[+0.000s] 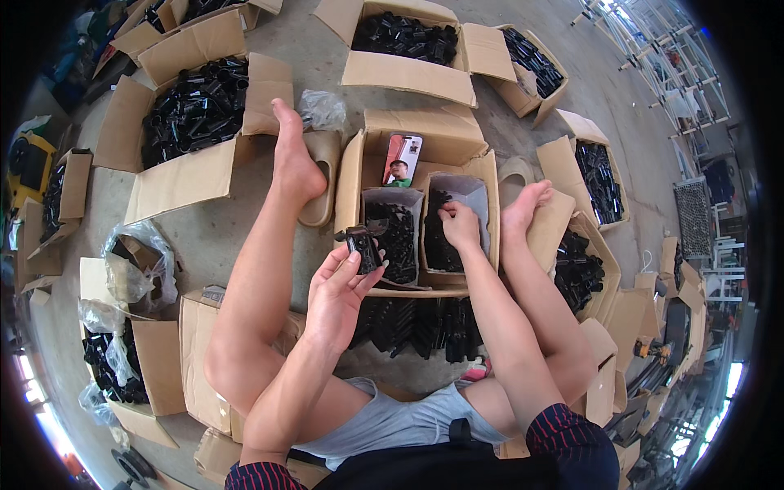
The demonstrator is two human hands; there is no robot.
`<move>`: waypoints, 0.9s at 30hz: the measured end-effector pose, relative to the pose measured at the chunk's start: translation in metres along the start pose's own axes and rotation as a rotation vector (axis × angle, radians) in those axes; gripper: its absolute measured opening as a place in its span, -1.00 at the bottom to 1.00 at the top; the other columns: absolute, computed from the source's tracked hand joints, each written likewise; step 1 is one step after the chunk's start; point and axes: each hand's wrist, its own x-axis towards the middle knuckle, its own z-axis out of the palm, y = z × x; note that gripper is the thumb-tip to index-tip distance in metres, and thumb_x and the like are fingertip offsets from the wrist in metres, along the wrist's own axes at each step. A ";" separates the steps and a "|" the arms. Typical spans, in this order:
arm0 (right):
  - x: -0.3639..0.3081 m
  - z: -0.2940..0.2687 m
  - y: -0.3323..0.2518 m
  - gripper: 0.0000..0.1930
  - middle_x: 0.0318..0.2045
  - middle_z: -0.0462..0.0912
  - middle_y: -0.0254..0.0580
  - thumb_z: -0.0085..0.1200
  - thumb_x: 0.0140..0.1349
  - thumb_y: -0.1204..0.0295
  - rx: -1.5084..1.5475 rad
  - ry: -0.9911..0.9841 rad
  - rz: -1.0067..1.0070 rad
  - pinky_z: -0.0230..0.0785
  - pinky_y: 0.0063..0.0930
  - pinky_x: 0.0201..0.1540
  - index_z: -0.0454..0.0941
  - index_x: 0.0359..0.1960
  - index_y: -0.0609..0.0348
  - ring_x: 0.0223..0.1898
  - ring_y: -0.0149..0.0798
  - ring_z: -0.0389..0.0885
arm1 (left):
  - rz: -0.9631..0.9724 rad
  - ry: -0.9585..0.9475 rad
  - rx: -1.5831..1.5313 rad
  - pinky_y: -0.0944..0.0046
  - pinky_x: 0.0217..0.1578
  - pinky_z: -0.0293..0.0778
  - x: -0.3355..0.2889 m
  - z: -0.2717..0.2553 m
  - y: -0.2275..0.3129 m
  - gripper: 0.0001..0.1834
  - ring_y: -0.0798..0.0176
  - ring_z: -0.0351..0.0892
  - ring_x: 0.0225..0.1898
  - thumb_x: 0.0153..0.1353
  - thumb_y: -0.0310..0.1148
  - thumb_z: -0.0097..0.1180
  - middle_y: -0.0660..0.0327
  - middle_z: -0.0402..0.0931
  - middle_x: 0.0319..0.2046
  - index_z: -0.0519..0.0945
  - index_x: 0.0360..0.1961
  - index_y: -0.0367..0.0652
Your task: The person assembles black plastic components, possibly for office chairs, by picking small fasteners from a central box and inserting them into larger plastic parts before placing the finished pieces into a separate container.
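A black joint-like fitting [364, 247], its exact kind unclear, is held up between the thumb and fingers of my left hand [333, 283]. It is above the near left corner of an open carton [349, 175] between my legs. Inside stand two grey-lined boxes side by side. The left box [412, 201] holds small black parts [399, 237]. My right hand [460, 224] reaches into the right box [480, 208], its fingertips pinched together over small dark pieces [439, 245]. Whatever those fingers grip is hidden.
A phone [402, 160] leans inside the carton's far end. Rows of black fittings [412, 327] lie just below the carton. Open cartons of black parts surround me, including a far-left one [186, 178] and a far one [408, 75]. A sandal [321, 175] lies by my left foot.
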 end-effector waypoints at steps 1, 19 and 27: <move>0.004 0.003 -0.005 -0.76 -0.26 0.78 0.03 0.31 0.21 0.33 0.006 0.002 0.009 0.53 -0.16 0.00 0.72 -0.16 0.19 -0.13 0.03 0.75 | 0.003 0.013 -0.013 0.13 0.20 0.57 0.000 0.001 0.002 -0.74 0.22 0.66 0.05 0.45 -0.40 0.13 0.11 0.63 0.06 0.50 0.09 -0.23; -0.096 -0.044 -0.113 -0.77 -0.16 0.76 -0.16 0.06 0.44 0.54 0.731 -0.079 -0.200 0.57 -0.48 -0.13 0.63 0.06 0.30 -0.19 -0.38 0.70 | 0.086 0.061 -0.044 0.08 0.23 0.54 0.005 -0.011 -0.011 -0.79 0.27 0.66 0.06 0.37 -0.51 0.19 0.23 0.66 -0.02 0.50 -0.04 -0.05; -0.167 -0.027 -0.170 -0.85 -0.27 0.76 -0.26 0.26 0.35 0.51 0.929 -0.056 -0.175 0.48 -0.58 -0.19 0.72 -0.11 0.29 -0.27 -0.53 0.61 | 0.151 0.106 0.029 0.18 0.13 0.59 0.004 -0.009 -0.018 -0.74 0.33 0.64 0.03 0.34 -0.55 0.23 0.23 0.64 -0.02 0.49 0.00 -0.09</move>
